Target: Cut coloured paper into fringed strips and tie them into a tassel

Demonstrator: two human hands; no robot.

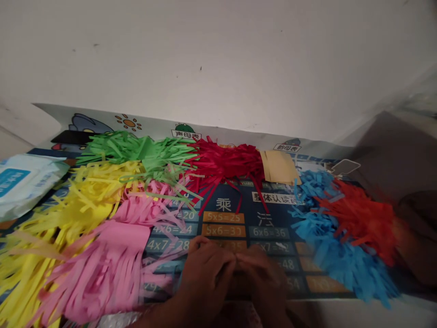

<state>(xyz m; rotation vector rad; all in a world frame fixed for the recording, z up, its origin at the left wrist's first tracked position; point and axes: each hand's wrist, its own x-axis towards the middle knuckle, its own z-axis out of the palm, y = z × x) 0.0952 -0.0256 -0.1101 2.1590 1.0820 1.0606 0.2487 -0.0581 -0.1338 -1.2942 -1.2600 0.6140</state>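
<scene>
My left hand [206,269] and my right hand [262,269] are close together at the near edge of a dark blue chart [223,202] printed with multiplication sums. Both are closed, their thumbs and fingertips pinched together and meeting. What they pinch, if anything, is too small and dark to make out. Left of my left hand lies a pink paper fringe [102,269], cut into strips, with a second pink bunch behind it. A yellow fringe [85,196] lies beyond these. Right of my right hand is a blue fringe [344,259].
Green fringe [143,148], red fringe [225,159] and tan paper [282,166] line the back by the white wall [218,59]. A white packet [27,182] lies left. At right, another person's hand [411,246] is at a blurred orange-red fringe [362,216].
</scene>
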